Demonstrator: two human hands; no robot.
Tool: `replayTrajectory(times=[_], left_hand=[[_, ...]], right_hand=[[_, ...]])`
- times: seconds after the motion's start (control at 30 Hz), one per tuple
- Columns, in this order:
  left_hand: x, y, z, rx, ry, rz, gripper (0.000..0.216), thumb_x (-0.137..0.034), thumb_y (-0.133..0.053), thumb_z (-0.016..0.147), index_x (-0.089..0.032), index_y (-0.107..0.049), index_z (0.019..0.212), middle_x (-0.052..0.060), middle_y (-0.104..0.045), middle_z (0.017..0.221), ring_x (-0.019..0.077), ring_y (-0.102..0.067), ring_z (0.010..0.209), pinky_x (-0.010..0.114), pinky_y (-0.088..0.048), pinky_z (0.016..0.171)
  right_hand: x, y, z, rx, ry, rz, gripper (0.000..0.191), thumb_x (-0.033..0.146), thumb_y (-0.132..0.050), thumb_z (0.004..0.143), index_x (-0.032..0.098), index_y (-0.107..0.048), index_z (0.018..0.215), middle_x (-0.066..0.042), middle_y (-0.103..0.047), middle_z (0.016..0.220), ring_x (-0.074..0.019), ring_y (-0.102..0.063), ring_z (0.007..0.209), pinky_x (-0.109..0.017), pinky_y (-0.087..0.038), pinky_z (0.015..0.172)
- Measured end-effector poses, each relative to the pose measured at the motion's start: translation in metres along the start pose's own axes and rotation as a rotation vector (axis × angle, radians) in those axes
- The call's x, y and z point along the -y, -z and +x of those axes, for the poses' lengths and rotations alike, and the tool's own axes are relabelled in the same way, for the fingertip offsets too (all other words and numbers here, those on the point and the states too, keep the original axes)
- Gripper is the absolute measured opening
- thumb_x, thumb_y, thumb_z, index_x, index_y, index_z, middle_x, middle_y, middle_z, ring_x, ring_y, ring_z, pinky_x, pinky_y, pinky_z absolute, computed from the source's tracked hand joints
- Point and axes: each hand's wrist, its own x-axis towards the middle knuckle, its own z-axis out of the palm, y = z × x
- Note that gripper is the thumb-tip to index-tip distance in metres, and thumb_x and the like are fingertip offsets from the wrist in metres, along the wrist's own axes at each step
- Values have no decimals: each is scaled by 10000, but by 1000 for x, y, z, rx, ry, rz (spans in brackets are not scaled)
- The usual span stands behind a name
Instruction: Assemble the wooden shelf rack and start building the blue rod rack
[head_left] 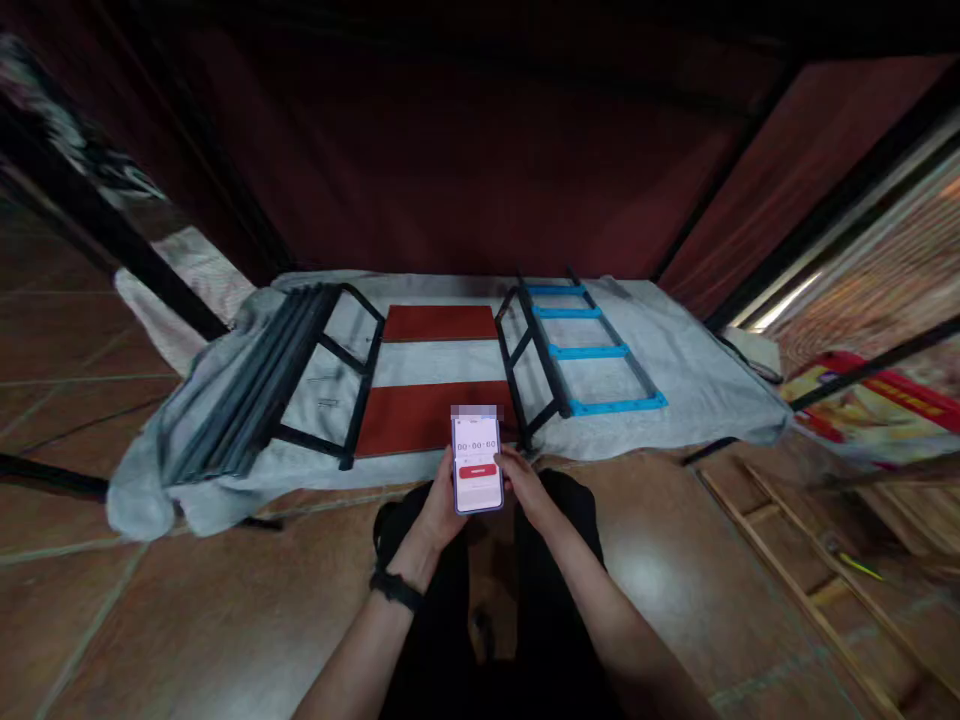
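Note:
My left hand (441, 505) is wrapped round the left side of a smartphone (478, 494), whose lit screen shows a row of zeros and a red button. The fingers of my right hand (523, 482) close on the phone's right edge, the thumb near the screen. Beyond the phone, two red boards (431, 405) lie flat on a pale cloth (435, 362). Black metal frames (367, 370) flank the boards on both sides. Grey tubes (262, 385) lie bundled at the left, and blue crossbars (589, 352) join dark rails at the right.
A dark red panel (480, 180) rises behind the cloth. Wooden slats (795, 570) and a yellow tool (859, 566) lie on the tiled floor at right, near a red and yellow bag (870, 400). Dark posts (150, 270) slant at the left.

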Motion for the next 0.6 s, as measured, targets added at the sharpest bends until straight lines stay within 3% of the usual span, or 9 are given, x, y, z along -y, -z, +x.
replayTrajectory(times=[0.3,0.6], left_hand=[[3,2,6,44,23,-45,568,-527,-440,999,-126,-586,1374,122,-755,1151,269,-729,1029,430,-540,1002],[0,-1,4,12,14,-30,561,-526,-458,993,-105,-621,1327,134,-745,1176,262,-741,964,415,-562,956]], right_hand=[[2,6,3,12,38,-91,399,337,-536,766,242,-733,1100,-2,-749,994,-214,-620,903,-289,-426,711],[-2,7,6,28,48,-66,451,310,-521,725,249,-740,1116,7,-753,961,-209,-610,858,-285,-394,670]])
